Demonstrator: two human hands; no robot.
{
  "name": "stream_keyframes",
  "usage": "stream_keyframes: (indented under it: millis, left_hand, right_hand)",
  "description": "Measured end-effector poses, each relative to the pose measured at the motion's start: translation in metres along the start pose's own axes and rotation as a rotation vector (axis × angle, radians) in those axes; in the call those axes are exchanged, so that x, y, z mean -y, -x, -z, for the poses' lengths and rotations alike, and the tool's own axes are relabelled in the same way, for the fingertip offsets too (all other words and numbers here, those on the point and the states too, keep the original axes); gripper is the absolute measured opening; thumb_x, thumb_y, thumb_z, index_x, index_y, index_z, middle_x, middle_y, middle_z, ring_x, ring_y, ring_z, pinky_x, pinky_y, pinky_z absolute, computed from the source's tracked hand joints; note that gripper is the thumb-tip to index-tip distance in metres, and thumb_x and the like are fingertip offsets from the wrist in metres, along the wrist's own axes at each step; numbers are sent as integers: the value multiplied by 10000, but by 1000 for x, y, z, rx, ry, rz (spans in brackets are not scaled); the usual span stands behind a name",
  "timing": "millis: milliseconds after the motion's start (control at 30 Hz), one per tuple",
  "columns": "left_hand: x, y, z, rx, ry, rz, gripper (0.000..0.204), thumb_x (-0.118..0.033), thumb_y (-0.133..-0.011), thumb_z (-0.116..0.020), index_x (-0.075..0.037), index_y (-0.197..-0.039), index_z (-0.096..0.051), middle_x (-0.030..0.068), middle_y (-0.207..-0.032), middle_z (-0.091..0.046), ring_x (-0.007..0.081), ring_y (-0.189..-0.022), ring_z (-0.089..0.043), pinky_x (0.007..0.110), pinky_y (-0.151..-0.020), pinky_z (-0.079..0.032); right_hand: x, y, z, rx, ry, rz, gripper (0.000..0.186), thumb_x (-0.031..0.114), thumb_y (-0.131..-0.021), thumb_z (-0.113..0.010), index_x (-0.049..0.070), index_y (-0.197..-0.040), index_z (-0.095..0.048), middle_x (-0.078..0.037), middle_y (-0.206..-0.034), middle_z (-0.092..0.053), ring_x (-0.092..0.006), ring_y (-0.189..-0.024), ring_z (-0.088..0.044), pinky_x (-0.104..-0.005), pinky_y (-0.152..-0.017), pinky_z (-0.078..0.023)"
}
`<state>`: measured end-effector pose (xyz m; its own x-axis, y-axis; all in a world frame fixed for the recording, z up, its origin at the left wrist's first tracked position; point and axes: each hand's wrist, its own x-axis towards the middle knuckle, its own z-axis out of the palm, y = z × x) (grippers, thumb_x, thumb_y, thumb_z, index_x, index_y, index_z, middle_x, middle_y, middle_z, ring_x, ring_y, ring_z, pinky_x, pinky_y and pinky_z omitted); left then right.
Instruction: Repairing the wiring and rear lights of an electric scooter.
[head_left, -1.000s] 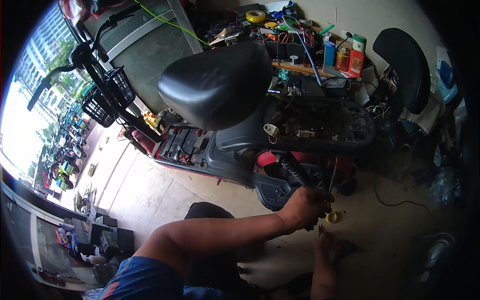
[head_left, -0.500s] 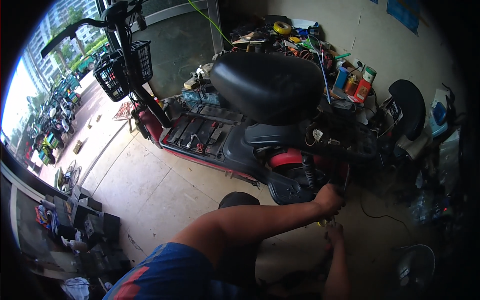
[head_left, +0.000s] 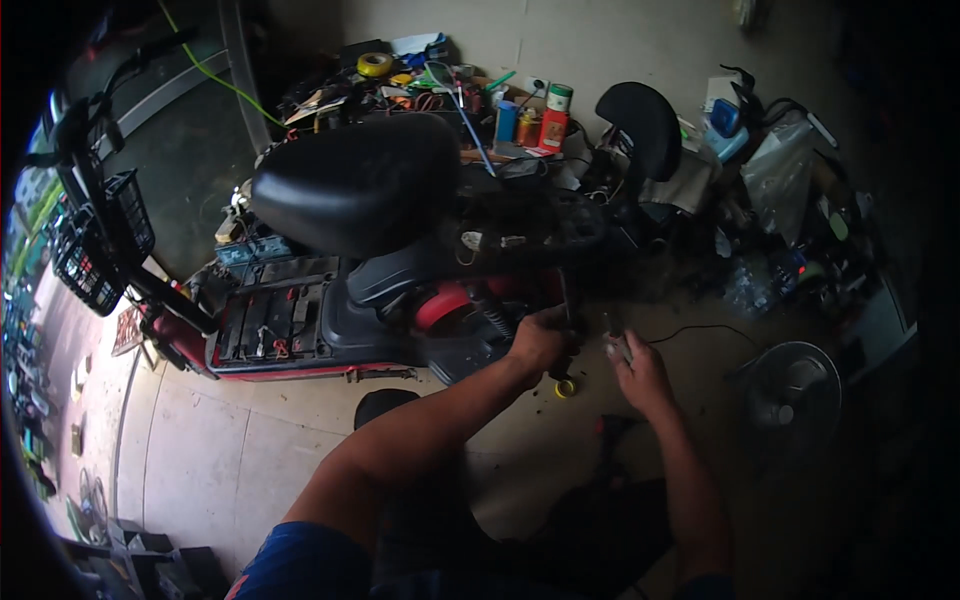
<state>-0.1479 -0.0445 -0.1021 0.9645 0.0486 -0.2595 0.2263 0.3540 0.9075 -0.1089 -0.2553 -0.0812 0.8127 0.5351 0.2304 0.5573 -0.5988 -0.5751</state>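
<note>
The left hand has its fingers curled at the scooter's rear, just beyond the shock absorber; whether it grips anything, I cannot tell. The right hand, apart from it, closes around a small tool, too blurred to identify. The scooter stands across the floor, a yellow ring near the left hand. The step seems to be tool work at the rear; the next move probably calls for a steady left hand and clear tool access.
</note>
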Motion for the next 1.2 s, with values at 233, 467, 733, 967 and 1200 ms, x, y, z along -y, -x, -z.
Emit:
stream_keyframes:
  millis: [233,467,733,967,1200]
  left_hand:
    - [10,-2,0,79,-111,-34,403,-4,-918,-608,-102,-1308,-641,47,-974,-697,138,-768,-645,291,-600,-550]
    - [7,-4,0,81,-38,-2,380,36,-895,-619,-100,-1245,-678,43,-933,-706,131,-735,-647,278,-564,-552]
    - [8,-8,5,146,5,12,458,98,-857,-614,-59,-1287,-639,70,-1025,-705,159,-808,-681,306,-618,-592]
    - [-3,1,5,139,-75,45,455,102,-867,-597,-55,-1293,-628,88,-1033,-712,176,-854,-699,293,-663,-584]
    - [0,-2,5,155,-17,45,480,111,-856,-577,-59,-1302,-627,80,-1032,-719,167,-864,-699,287,-704,-577]
  right_hand:
    - [-2,18,-1,19,211,75,256,147,-936,-625,23,-1159,-609,-201,-1057,-690,-398,-964,-664,-460,-832,-527]
    - [-7,11,-12,44,223,69,366,35,-837,-648,31,-1199,-594,-187,-1094,-681,-384,-1021,-652,-443,-891,-523]
    - [-13,6,-12,71,245,61,353,17,-830,-624,23,-1183,-602,-197,-1106,-680,-386,-1016,-657,-450,-879,-526]
    - [-5,1,-9,129,221,95,320,32,-854,-543,2,-1163,-621,-182,-1107,-688,-364,-1069,-642,-456,-927,-501]
    - [-13,0,-10,80,248,156,244,86,-890,-623,23,-1125,-642,-170,-1047,-691,-374,-996,-664,-453,-865,-526]
